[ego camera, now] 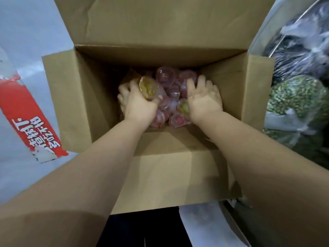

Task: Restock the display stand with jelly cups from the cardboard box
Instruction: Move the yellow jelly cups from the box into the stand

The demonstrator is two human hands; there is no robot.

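The one camera sits on my head, looking steeply down and forward into the open cardboard box (85, 104), close over it. My forearms enter from 7 and 5 o'clock; the box's far flap lies at 12.

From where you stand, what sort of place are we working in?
Probably a shop floor or its stockroom. An opened cardboard box holds loose jelly cups that both hands are reaching into, clear bags of dried green goods sit to the right, and a torn red printed banner lies to the left.
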